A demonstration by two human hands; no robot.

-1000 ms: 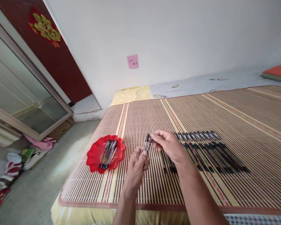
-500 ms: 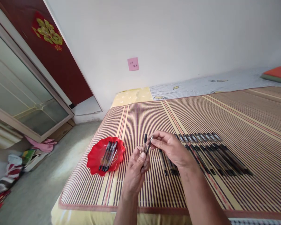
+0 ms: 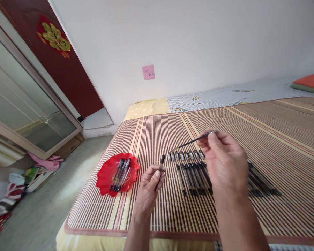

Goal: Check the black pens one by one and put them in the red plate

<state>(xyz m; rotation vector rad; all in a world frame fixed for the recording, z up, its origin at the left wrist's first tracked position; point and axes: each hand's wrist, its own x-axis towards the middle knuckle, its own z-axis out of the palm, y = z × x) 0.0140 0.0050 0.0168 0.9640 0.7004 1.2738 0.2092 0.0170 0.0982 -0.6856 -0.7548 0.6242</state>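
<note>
Black, slim pen refill (image 3: 190, 141) pinched by the right hand (image 3: 225, 158) might drop if grip slackens; the left hand (image 3: 152, 180) clamps a black-topped pen barrel (image 3: 162, 160).

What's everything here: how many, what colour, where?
Bed: one, partly yellow, centre
Mat: one, striped brown, on bed
Dish: one, red, on mat
Dish pens: several, mostly dark, inside
Caps: about eight, dark, on mat
Pen barrels: many, dark, below caps
Pen piece: one, black-ended, centre
Rod: one, dark, held aloft
Wall: one, white, behind
Note: one, pink, on wall
Door: one, maroon, left
Ornament: one, red-gold, on door
Glass panel: one, greyish, left
Clutter: several, mixed, lower left
Cushion: one, orange-topped, right
Left hand: one, holding pen piece
Right hand: one, holding rod
</note>
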